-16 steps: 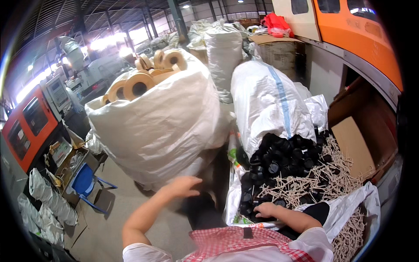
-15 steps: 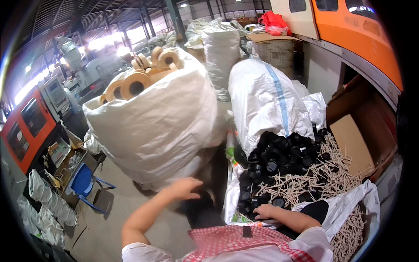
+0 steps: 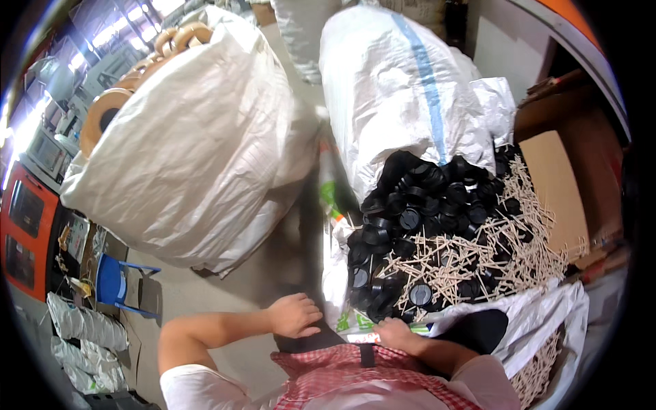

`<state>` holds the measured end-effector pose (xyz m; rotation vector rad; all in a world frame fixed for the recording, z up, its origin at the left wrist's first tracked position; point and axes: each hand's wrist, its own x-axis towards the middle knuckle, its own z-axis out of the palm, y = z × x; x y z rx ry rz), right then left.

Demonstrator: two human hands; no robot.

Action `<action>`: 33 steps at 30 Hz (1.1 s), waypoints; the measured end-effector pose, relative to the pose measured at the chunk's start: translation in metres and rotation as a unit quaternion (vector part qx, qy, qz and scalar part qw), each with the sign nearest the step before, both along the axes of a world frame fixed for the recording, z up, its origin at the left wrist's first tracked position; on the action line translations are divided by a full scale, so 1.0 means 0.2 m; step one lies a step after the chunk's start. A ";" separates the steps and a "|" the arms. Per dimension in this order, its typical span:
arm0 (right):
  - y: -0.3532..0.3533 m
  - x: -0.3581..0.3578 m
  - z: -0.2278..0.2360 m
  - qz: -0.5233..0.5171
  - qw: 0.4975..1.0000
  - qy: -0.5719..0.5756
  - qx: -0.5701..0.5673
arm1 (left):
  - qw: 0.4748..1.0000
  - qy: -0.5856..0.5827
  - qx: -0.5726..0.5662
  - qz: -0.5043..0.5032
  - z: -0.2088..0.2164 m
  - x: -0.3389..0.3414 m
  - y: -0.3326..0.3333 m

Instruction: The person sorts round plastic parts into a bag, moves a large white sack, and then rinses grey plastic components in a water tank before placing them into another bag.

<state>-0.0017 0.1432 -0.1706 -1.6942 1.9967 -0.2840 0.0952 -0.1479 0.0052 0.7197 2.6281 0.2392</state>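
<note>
At half past six, one left hand (image 3: 295,316), fingers loosely bent, near one red-checked apron (image 3: 324,376); impossible to tell whether grasping. At five o'clock, one right hand (image 3: 395,333), just beside the lowest caps, fingers partly hidden; grip likewise impossible to tell. Just beyond, around three to four o'clock, black round caps (image 3: 410,220), dozens, too overlapped for exact counting. Strewn over and among them, pale thin sticks (image 3: 536,225), beyond counting. At three, one upright cardboard panel (image 3: 555,181). At one, one blue-striped white sack (image 3: 383,89). Toward ten, one bulging white sack (image 3: 198,157), at least three tan rolls (image 3: 91,126) at its mouth. At half past eight, one blue chair (image 3: 109,279).
</note>
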 end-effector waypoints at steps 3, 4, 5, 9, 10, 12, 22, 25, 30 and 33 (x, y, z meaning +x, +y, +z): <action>0.02 0.04 -0.06 -0.045 0.997 0.007 -0.063 | 0.997 0.009 0.083 0.001 -0.03 -0.04 -0.07; 0.04 0.04 -0.08 -0.055 0.992 -0.033 -0.106 | 0.996 -0.002 0.091 0.014 -0.05 -0.04 -0.10; 0.03 0.03 -0.02 -0.058 0.995 -0.049 -0.071 | 0.995 -0.016 0.103 0.002 -0.05 -0.04 -0.12; 0.01 -0.03 0.10 -0.076 0.993 -0.086 0.004 | 0.980 -0.044 0.195 -0.002 -0.01 -0.07 -0.19; -0.01 -0.03 0.13 -0.070 0.993 -0.093 0.006 | 0.976 -0.070 0.206 -0.018 0.00 -0.05 -0.21; -0.05 -0.06 0.16 -0.069 0.993 -0.074 0.058 | 0.975 -0.088 0.204 -0.017 0.04 -0.02 -0.24; -1.04 -0.46 1.35 -0.147 0.964 -0.203 -0.085 | 0.906 -0.059 0.038 0.417 0.41 0.33 -0.06; -1.50 -0.51 2.02 -0.107 0.927 -0.124 -0.337 | 0.730 0.111 0.174 0.652 0.91 0.39 -0.15; -2.21 -0.42 2.69 0.087 0.937 0.092 -0.325 | 0.698 0.331 -0.088 0.628 1.71 0.65 -0.96; -2.42 -0.46 2.57 0.208 0.912 0.155 -0.316 | 0.791 0.296 -0.093 0.528 1.97 0.55 -1.30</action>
